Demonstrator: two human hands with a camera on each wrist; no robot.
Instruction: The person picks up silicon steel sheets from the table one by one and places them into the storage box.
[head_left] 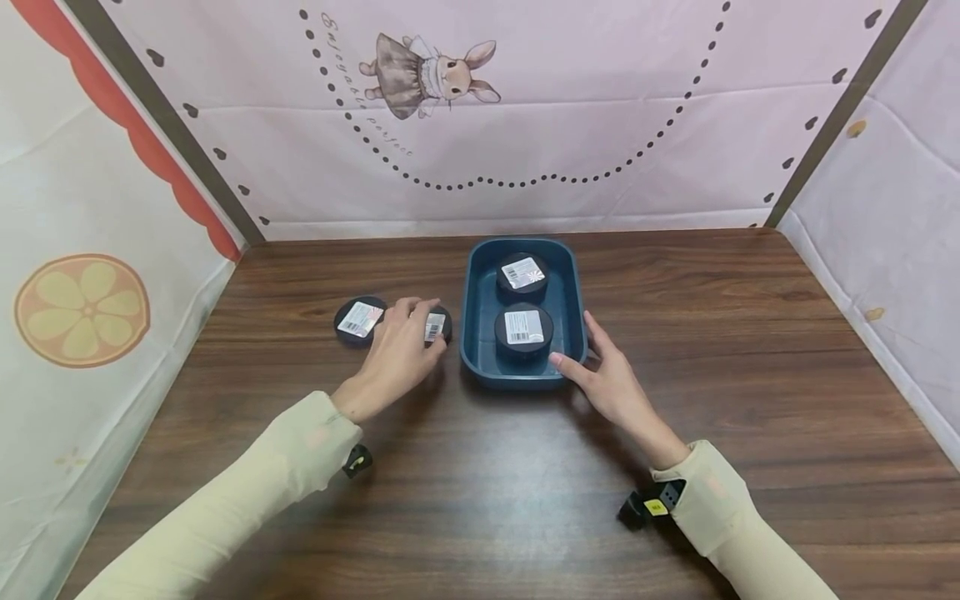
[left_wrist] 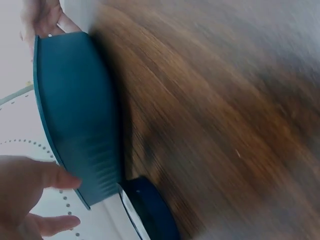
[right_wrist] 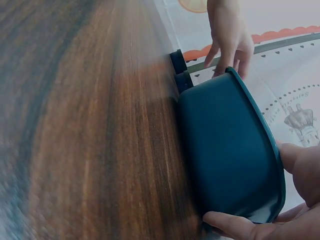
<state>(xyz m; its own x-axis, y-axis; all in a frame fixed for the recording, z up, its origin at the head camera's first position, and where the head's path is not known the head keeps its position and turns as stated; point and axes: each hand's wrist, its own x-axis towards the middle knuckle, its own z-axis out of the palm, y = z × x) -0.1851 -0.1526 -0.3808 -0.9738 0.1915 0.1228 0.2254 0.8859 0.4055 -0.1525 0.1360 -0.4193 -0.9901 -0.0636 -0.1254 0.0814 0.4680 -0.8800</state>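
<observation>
My left hand (head_left: 405,346) hovers with parted fingers over a round black tub (head_left: 438,326) with a white label on top, partly hiding it. In the left wrist view, a gap shows between the fingers and that tub (left_wrist: 152,212). Just left of it lies another black tub (head_left: 360,321). A dark blue rectangular tray (head_left: 486,371) stands to the right, holding a far black tub (head_left: 522,277) and a near one (head_left: 523,333), labels up. My right hand (head_left: 611,379) grips the tray's near right corner, thumb at the rim and fingers along the outer side.
The brown wood-grain table (head_left: 750,367) is bordered by printed cloth walls at the back, left and right. A rabbit picture (head_left: 431,75) decorates the back cloth (head_left: 600,125). The tray's wall rises close beside my left fingers.
</observation>
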